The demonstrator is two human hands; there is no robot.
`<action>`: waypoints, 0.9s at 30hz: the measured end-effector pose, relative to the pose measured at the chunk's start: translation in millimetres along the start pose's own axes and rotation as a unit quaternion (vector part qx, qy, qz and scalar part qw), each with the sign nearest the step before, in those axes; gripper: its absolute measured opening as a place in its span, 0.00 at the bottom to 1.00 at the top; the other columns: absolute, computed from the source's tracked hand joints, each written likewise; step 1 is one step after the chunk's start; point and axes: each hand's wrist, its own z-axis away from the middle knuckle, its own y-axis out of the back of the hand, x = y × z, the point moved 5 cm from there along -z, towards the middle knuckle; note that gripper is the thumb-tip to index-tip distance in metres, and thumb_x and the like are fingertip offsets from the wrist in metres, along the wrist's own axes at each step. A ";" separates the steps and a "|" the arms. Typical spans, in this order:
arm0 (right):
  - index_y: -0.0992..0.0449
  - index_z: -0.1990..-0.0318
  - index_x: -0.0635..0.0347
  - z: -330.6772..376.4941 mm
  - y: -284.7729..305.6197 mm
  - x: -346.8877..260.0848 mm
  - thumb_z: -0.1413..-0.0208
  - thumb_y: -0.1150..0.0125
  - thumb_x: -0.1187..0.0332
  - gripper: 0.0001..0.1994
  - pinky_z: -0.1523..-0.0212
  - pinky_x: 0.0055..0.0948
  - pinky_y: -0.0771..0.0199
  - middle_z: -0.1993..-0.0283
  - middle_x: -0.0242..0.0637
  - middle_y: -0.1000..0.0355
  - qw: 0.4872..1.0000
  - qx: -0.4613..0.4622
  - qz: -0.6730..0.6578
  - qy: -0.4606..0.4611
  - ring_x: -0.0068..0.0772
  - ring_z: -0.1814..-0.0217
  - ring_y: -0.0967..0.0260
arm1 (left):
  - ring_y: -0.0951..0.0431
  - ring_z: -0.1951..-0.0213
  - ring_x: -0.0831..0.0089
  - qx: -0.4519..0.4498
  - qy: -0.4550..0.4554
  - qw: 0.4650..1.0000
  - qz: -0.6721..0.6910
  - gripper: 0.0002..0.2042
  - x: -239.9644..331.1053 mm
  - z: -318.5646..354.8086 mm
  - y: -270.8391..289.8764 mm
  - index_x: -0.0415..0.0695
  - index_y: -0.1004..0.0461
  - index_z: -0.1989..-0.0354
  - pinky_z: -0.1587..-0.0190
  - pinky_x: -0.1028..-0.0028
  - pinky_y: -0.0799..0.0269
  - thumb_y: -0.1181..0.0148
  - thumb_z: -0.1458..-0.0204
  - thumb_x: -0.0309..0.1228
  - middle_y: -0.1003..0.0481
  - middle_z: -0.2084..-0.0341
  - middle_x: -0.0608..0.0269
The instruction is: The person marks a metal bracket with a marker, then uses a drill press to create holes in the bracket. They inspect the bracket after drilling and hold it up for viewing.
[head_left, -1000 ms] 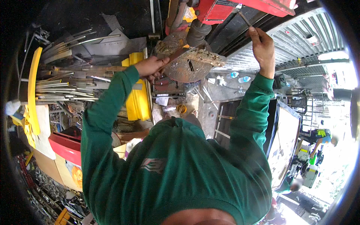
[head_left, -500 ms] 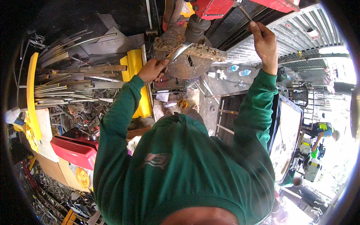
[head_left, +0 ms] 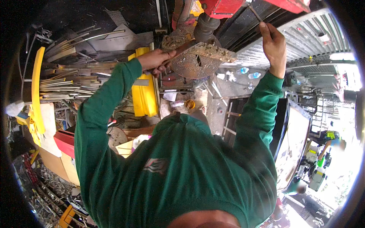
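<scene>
Metal strip point(head_left: 185, 47) overlaps a board point(head_left: 217, 52) at frame's upper centre, likely for backing; contact unclear.
Left hand point(head_left: 155, 61) pinches it between thumb and fingers, presumably steadying; right hand's point(head_left: 274, 47) fingers pinch a lever point(head_left: 255, 13).

I have the left hand point(head_left: 156, 60) around what may be a metal strip point(head_left: 184, 48). The right hand point(head_left: 274, 46) grips a lever point(head_left: 255, 13).

That flat metal bar point(head_left: 184, 49) sits aslant, brownish from where I stand, its far end at the chip-strewn wooden board point(head_left: 216, 53); the slim lever point(head_left: 255, 13) slopes out of the red machine point(head_left: 223, 8)
</scene>
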 end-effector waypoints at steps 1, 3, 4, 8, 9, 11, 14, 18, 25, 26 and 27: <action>0.21 0.63 0.61 0.8 1.4 -1.9 0.35 0.45 0.54 0.17 0.64 0.43 0.28 0.66 0.56 0.25 1.000 0.012 0.002 0.018 0.61 0.65 0.29 | 0.37 0.90 0.81 0.016 0.012 0.998 -0.064 0.29 6.0 1.1 9.5 0.45 0.31 0.75 0.87 0.77 0.41 0.52 0.39 0.61 0.38 0.88 0.71; 0.21 0.62 0.60 2.6 4.6 -5.5 0.35 0.45 0.54 0.17 0.63 0.44 0.27 0.65 0.57 0.25 0.997 0.035 0.018 0.064 0.65 0.62 0.28 | 0.35 0.88 0.79 0.050 -0.010 0.988 -0.148 0.28 12.9 -1.0 14.9 0.42 0.31 0.73 0.86 0.76 0.39 0.52 0.37 0.58 0.36 0.87 0.69; 0.21 0.59 0.58 2.1 4.1 1.2 0.36 0.43 0.53 0.16 0.62 0.45 0.27 0.62 0.57 0.25 0.999 0.017 0.029 0.005 0.64 0.59 0.27 | 0.35 0.87 0.79 0.064 -0.044 0.983 -0.166 0.26 16.2 -4.0 14.4 0.43 0.30 0.72 0.86 0.75 0.39 0.52 0.36 0.56 0.37 0.87 0.70; 0.22 0.56 0.64 0.7 8.4 -0.7 0.35 0.42 0.55 0.18 0.68 0.26 0.34 0.76 0.35 0.32 1.000 0.014 0.000 0.008 0.21 0.71 0.36 | 0.33 0.88 0.78 0.117 -0.090 0.977 -0.155 0.28 -0.7 -10.8 1.3 0.40 0.30 0.73 0.85 0.73 0.35 0.52 0.37 0.57 0.34 0.87 0.68; 0.22 0.55 0.64 0.5 12.3 -5.8 0.35 0.42 0.55 0.18 0.69 0.26 0.35 0.76 0.34 0.32 0.999 0.022 -0.023 0.033 0.21 0.72 0.37 | 0.33 0.88 0.78 0.133 -0.090 0.978 -0.135 0.30 -9.9 -12.0 -4.8 0.39 0.30 0.74 0.85 0.73 0.34 0.51 0.38 0.59 0.33 0.87 0.67; 0.24 0.51 0.63 -5.6 20.1 -13.2 0.35 0.41 0.56 0.17 0.71 0.25 0.36 0.77 0.32 0.33 0.996 -0.003 -0.086 0.031 0.21 0.74 0.38 | 0.33 0.88 0.78 0.135 -0.092 0.984 -0.067 0.31 -20.6 -19.0 -12.5 0.39 0.29 0.74 0.85 0.73 0.34 0.52 0.37 0.59 0.32 0.87 0.66; 0.31 0.42 0.62 -15.4 42.2 -11.3 0.35 0.43 0.55 0.22 0.75 0.26 0.40 0.77 0.27 0.37 0.953 -0.022 -0.268 -0.139 0.18 0.77 0.44 | 0.33 0.88 0.78 0.071 -0.076 0.995 0.005 0.31 -29.6 -26.0 -17.3 0.40 0.29 0.76 0.84 0.73 0.33 0.54 0.37 0.60 0.32 0.87 0.66; 0.38 0.33 0.65 -71.7 67.4 -34.3 0.35 0.54 0.41 0.36 0.33 0.45 0.40 0.39 0.47 0.31 0.892 0.052 -0.449 -0.022 0.41 0.37 0.35 | 0.28 0.86 0.71 0.044 -0.041 0.989 -0.136 0.34 -32.4 -27.2 -5.5 0.41 0.25 0.76 0.81 0.69 0.32 0.55 0.39 0.63 0.28 0.87 0.64; 0.28 0.53 0.65 28.5 25.1 -106.5 0.40 0.41 0.62 0.16 0.57 0.37 0.28 0.57 0.43 0.27 0.912 0.337 -0.209 0.105 0.42 0.57 0.28 | 0.19 0.74 0.62 0.086 -0.178 0.947 -0.254 0.25 -55.5 -19.7 -21.9 0.35 0.22 0.65 0.68 0.59 0.24 0.45 0.39 0.51 0.24 0.81 0.52; 0.25 0.59 0.64 50.5 9.2 -127.3 0.42 0.39 0.62 0.13 0.61 0.36 0.27 0.62 0.41 0.26 0.906 0.289 -0.272 0.148 0.40 0.62 0.27 | 0.18 0.64 0.53 0.112 -0.236 0.944 -0.203 0.23 -57.6 -12.0 -31.8 0.35 0.22 0.58 0.57 0.57 0.26 0.43 0.40 0.49 0.21 0.73 0.46; 0.22 0.64 0.63 60.3 -15.5 -151.6 0.43 0.37 0.63 0.11 0.66 0.35 0.26 0.67 0.39 0.25 0.932 0.162 -0.263 0.191 0.39 0.68 0.26 | 0.19 0.58 0.49 0.079 -0.277 0.949 -0.127 0.22 -58.9 -5.9 -42.8 0.37 0.22 0.55 0.52 0.57 0.27 0.42 0.41 0.47 0.20 0.64 0.42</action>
